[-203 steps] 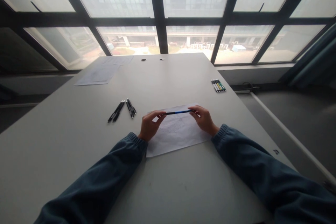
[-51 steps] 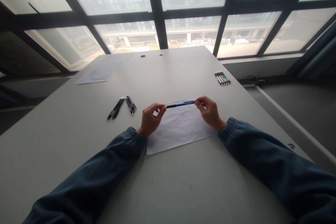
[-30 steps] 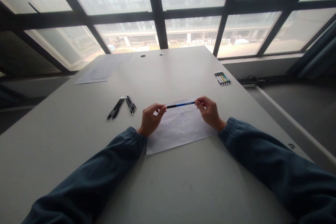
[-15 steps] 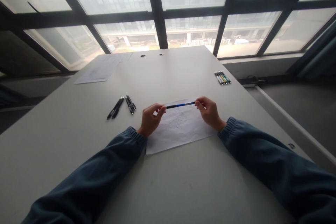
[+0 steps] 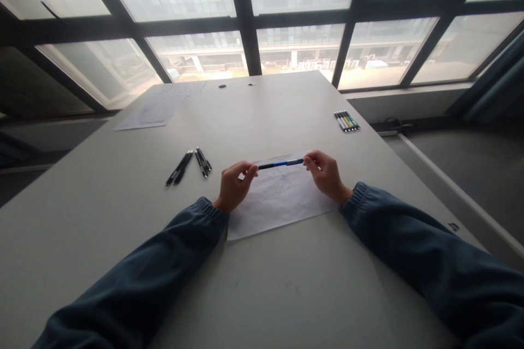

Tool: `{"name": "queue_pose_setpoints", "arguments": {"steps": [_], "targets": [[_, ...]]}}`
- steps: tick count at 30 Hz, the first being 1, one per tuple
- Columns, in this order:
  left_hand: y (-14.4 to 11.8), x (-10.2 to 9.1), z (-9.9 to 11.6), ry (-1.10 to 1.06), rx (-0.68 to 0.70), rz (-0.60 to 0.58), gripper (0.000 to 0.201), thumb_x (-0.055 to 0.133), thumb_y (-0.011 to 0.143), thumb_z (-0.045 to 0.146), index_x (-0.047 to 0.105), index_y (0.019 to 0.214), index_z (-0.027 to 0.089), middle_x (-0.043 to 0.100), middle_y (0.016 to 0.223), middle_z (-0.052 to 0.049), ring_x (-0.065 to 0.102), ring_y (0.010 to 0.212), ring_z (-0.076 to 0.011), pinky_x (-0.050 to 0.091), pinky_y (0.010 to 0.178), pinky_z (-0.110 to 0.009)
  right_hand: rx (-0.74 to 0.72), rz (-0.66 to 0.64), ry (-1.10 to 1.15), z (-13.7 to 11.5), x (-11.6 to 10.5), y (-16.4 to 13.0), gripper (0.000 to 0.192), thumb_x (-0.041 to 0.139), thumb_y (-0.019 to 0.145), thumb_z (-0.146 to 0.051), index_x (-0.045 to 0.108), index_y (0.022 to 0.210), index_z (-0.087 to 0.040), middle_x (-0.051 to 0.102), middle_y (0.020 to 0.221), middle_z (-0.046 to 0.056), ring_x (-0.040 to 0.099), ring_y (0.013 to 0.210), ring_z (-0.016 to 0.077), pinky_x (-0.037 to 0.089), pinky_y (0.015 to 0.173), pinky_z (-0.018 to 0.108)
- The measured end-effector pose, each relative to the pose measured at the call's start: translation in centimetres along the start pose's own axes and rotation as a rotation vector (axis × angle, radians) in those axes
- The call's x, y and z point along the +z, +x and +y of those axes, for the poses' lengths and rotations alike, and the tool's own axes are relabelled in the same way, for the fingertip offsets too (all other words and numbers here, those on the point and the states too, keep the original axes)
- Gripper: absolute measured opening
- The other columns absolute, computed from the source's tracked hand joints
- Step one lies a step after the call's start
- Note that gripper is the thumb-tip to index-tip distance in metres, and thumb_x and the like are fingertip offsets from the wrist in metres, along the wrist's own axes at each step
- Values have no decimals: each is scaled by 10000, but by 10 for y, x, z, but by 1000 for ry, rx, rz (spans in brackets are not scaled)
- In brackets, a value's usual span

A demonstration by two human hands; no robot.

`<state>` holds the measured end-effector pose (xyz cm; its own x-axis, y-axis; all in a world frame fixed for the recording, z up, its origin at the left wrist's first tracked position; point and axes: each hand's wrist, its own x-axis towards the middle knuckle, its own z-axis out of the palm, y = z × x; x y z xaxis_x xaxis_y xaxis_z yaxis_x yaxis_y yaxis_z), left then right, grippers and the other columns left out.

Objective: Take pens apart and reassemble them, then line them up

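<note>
A blue and black pen (image 5: 280,164) is stretched level between my two hands, above a sheet of paper (image 5: 278,212) with faint marks. My left hand (image 5: 236,184) pinches its black end between thumb and fingers. At the opposite end, my right hand (image 5: 326,173) is closed on the tip in a similar pinch. Both extreme ends of the pen are hidden by fingertips. Left of my left hand lie two small groups of black pens, one group (image 5: 179,168) and a second group (image 5: 203,162).
A row of several pens with coloured barrels (image 5: 346,121) lies near the right edge of the white table (image 5: 262,294). More paper (image 5: 147,109) is at the far left. A round dark grommet (image 5: 221,86) sits near the far edge, before the windows.
The pen has turned slightly about its length, so its clip shows differently. Both hands keep nearly the same place and grip.
</note>
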<state>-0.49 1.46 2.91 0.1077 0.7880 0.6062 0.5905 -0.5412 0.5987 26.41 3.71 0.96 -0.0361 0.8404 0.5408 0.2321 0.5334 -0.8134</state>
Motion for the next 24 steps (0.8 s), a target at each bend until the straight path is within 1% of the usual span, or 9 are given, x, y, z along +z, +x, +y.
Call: {"name": "queue_pose_setpoints", "arguments": {"steps": [4,13,24], "targets": [[0,1,-1,5,2,-3,333,595,938,381,673,693,171,691,669,-14,615,639,-129,461,662,-244,3,-1,-1,1,0,0,247,588,942,-391,631,800,-192,637,726,10,590,655,142,485,622,273],[0,0,1,5,-22,-1,346,590,937,391,676,686,170,684,653,-18,606,625,-134,447,606,-233,13,-4,4,2,0,0,250,589,940,-400,629,803,-194,638,725,11,585,647,142,484,615,273],[-1,1,-1,5,-39,-18,363,579,946,398,683,687,166,679,635,-13,611,609,-127,440,612,-233,19,-10,-1,2,0,-1,259,582,947,-399,629,797,-193,635,715,10,576,633,138,474,605,267]]}}
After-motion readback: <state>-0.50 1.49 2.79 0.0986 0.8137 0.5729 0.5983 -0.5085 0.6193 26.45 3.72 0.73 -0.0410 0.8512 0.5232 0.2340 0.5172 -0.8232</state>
